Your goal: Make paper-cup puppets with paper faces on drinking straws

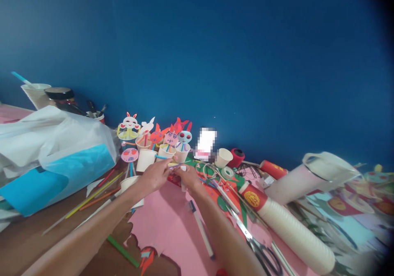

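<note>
My left hand (157, 173) and my right hand (188, 178) come together above the pink paper (172, 218). Both are closed, with fingertips nearly touching around some thin yellow and purple strips (174, 166) whose kind I cannot make out. A small white piece shows by the right fingertips. Just beyond the hands stand paper cups with cut-paper animal faces on coloured stems, among them a pale blue face (185, 136) and a pink face (170, 138). Nearer my left forearm, another pink face (129, 155) rises from a white cup. A capped marker (201, 229) lies beside my right forearm.
Scissors (246, 231) and a long stack of paper cups (286, 226) lie at right, near a white pitcher (298, 181). A tape roll (227, 173) and single cup (223, 157) sit behind. White plastic wrapping (55, 132) bulks at left; a blue wall (197, 62) closes the back.
</note>
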{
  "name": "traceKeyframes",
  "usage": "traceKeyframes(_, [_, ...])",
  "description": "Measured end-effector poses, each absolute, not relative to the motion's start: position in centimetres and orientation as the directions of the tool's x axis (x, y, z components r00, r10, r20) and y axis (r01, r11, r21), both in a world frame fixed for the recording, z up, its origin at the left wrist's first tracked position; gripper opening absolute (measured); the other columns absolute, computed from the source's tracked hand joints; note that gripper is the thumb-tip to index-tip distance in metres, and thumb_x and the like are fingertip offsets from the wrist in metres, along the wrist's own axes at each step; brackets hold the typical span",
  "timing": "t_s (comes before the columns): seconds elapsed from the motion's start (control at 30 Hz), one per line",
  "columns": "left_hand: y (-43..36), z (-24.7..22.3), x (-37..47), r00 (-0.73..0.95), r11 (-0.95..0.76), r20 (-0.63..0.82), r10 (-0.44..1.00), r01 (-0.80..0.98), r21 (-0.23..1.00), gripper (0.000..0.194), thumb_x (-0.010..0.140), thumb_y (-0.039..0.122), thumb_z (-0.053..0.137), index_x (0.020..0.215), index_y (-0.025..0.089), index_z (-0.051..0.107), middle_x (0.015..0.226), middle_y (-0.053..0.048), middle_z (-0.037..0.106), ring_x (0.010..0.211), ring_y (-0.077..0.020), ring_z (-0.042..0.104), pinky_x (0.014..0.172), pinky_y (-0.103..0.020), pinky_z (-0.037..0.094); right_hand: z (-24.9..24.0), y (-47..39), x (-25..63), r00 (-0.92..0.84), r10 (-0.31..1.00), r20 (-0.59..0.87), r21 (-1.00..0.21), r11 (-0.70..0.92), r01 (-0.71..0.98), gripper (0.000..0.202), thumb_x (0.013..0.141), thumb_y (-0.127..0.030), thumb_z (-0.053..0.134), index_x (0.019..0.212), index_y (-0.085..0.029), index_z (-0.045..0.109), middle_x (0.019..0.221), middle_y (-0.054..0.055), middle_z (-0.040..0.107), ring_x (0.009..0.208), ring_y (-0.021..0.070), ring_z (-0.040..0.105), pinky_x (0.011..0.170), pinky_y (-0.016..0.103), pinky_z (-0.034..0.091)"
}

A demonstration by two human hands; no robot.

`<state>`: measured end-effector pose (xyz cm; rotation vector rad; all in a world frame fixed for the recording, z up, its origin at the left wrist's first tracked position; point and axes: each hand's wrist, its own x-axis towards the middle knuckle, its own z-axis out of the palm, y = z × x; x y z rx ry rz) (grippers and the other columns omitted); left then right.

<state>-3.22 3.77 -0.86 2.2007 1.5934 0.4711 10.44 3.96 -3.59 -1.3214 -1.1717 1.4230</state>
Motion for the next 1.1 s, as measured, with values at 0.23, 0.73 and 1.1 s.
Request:
traceKeyframes(0.23, [3.7, -0.6, -3.1, 0.286, -0.272, 0.053, 0.957, 0.817, 0.508, 0.043, 0.078, 0.02, 0.041, 0.121, 0.024, 0.047, 0.09, -0.005, 0.067, 0.085, -0.0192, 0.06, 0.069, -0.026, 0.04, -3.9, 3.9, 10.2, -0.072, 0.984, -0.164, -0.985, -0.167, -0.046, 0.005, 0.058, -0.018, 0.053, 0.06, -0.016, 0.057, 0.049, -0.003, 0.056, 0.043, 0.0097, 0.05, 0.043, 0.019, 0.039])
traceKeyframes(0.73, [3.2, 0.0, -2.9, 0.292, -0.246, -0.005, 0.956, 0.814, 0.527, 0.05, 0.076, 0.017, 0.04, 0.126, 0.024, 0.042, 0.085, -0.003, 0.066, 0.076, -0.0168, 0.06, 0.063, -0.023, 0.039, -2.7, 3.3, 11.2, -0.094, 0.984, -0.149, -0.988, -0.145, 0.048, 0.011, 0.064, -0.023, 0.054, 0.063, -0.014, 0.06, 0.049, -0.002, 0.056, 0.039, 0.0083, 0.047, 0.038, 0.018, 0.033])
traceKeyframes(1.1, [3.4, -1.0, -3.1, 0.344, -0.307, 0.052, 0.938, 0.745, 0.592, 0.055, 0.075, 0.014, 0.039, 0.13, 0.022, 0.037, 0.074, -0.002, 0.065, 0.066, -0.0156, 0.058, 0.06, -0.023, 0.037, -3.1, 3.3, 10.8, -0.105, 0.987, -0.125, -0.986, -0.113, 0.119, 0.009, 0.063, -0.02, 0.053, 0.056, -0.017, 0.057, 0.045, -0.005, 0.048, 0.04, 0.007, 0.039, 0.04, 0.018, 0.03])
